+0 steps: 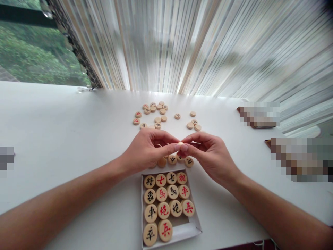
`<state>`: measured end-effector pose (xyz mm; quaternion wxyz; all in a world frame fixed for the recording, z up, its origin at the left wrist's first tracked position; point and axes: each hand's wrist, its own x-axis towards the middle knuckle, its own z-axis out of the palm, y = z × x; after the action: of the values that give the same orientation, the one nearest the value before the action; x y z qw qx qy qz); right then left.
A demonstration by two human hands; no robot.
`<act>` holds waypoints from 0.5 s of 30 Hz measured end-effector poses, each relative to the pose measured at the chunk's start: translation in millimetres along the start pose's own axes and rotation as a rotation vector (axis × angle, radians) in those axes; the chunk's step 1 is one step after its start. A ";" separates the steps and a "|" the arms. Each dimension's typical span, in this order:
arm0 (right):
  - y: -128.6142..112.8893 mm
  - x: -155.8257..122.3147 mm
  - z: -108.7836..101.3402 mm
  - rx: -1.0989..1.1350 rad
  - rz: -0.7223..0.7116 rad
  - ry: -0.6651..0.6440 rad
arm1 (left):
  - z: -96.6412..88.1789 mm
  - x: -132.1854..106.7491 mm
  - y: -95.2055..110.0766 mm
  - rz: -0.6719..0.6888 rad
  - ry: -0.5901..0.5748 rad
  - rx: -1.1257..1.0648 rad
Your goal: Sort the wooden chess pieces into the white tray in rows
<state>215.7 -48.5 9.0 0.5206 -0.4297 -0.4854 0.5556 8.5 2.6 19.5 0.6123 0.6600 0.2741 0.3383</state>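
My left hand (153, 147) and my right hand (208, 152) meet above the middle of the table, both pinching one small round wooden xiangqi piece (180, 143). Its face is turned out of sight. Just below the hands lie several more pieces, among them a black-marked one (189, 161) and a plain-side-up one (161, 162); my fingers partly cover this group. Nearer to me sits a shallow white box (191, 231) with pieces laid face up in rows, marked in red or black. A bare patch of the box bottom shows at its near right.
Loose pieces lie scattered beyond my hands, some face up like the red-marked one (138, 114), others plain side up (193, 114). Two blurred-out flat objects (257, 119) rest at the right. A striped curtain (161, 48) hangs behind the white table (65, 139).
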 end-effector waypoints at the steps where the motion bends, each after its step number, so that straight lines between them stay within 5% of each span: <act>1: -0.1 0.0 0.2 -0.002 -0.005 0.005 | 0.6 -0.1 0.1 0.002 -0.002 -0.009; 15: 0.6 1.0 -0.8 0.086 0.062 0.023 | -1.2 -0.6 -3.4 -0.117 0.077 -0.165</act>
<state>216.3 -47.5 8.3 0.5267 -0.4280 -0.4415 0.5870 7.4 3.2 16.0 0.6722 0.5768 0.3064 0.3486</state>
